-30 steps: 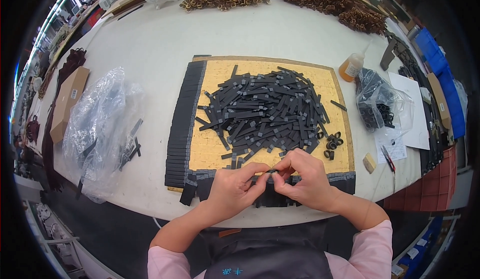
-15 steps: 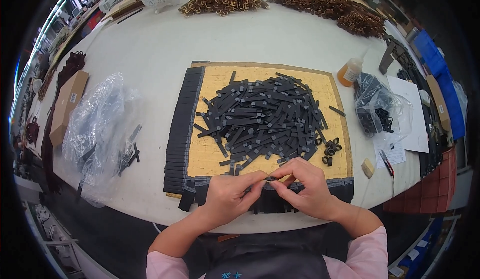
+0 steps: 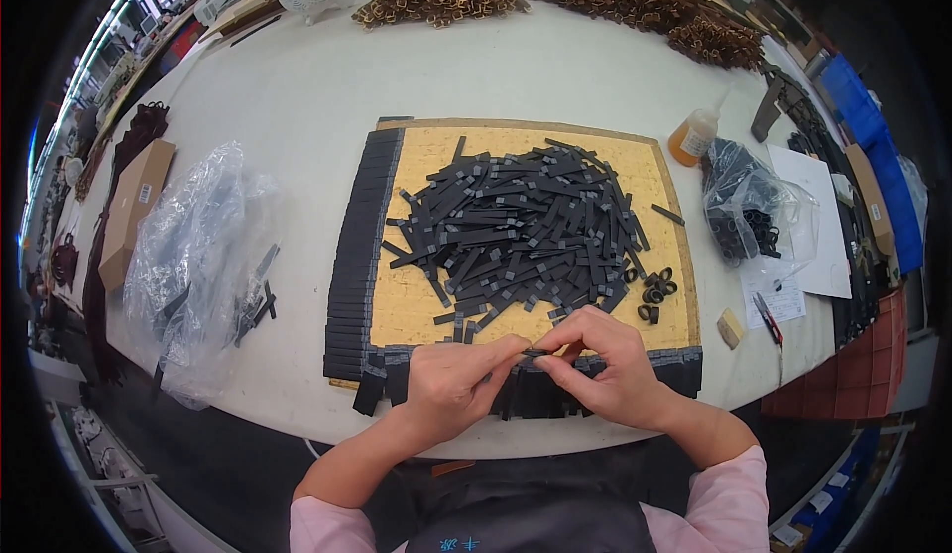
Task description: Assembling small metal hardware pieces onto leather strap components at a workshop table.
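"What is the person wearing on the arms?"

"Pale pink sleeves. The left sleeve (image 3: 330, 526) and the right sleeve (image 3: 719, 498) both end around the elbow, and the right one is softly wrinkled."

"And below that?"

"Forearms bare, and the left hand (image 3: 451, 379) and right hand (image 3: 610, 369) are bare too."

"Anything over the front?"

"A dark apron (image 3: 540, 518), close to black, with a faint sheen and a few creases. Pink cloth shows along its right edge."

"Any markings?"

"Bright blue lettering (image 3: 459, 544) low on the apron, left of its middle."
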Tool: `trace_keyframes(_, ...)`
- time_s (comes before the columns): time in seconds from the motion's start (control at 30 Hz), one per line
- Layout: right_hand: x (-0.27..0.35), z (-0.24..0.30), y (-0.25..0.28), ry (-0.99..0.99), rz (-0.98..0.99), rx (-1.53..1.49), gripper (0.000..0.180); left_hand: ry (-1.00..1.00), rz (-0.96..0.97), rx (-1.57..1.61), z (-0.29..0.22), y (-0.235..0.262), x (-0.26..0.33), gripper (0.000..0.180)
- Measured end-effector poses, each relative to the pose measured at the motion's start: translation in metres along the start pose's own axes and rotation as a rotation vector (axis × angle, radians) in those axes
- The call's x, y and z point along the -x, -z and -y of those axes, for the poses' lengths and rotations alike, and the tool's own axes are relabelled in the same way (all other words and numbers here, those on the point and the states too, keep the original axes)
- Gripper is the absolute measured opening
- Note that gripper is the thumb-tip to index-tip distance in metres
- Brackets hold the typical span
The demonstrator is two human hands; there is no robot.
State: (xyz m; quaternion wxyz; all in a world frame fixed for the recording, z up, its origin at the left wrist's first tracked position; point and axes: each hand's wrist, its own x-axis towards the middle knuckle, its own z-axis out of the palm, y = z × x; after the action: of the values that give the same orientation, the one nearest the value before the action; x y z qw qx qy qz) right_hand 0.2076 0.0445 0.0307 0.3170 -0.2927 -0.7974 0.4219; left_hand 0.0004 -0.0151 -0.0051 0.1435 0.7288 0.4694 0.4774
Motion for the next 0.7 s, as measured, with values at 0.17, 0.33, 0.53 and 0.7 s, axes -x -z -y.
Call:
trace_keyframes(0.17,0.0021,-0.0034,0.0009,-0.063,0.028,-0.076,0.017,0.022,0.018,0.026,-0.0017,0.0013,-0.001,0.025)
trace_keyframes(0.33,0.0023,-0.0047,0.002,-0.07,0.034,-0.064,0.017,0.028,0.033,0.024,-0.0016,0.001,-0.0021,0.024)
trace_keyframes(0.53,0.0012,-0.0052,-0.0001,0.04,-0.02,0.017,0.016,-0.009,0.033,-0.002,-0.0018,0.0024,-0.0041,0.024)
trace_keyframes(0.7,0.0014,-0.0071,-0.0003,0.092,0.001,0.086,0.016,-0.067,0.012,-0.045,-0.0006,0.0,-0.0015,0.027)
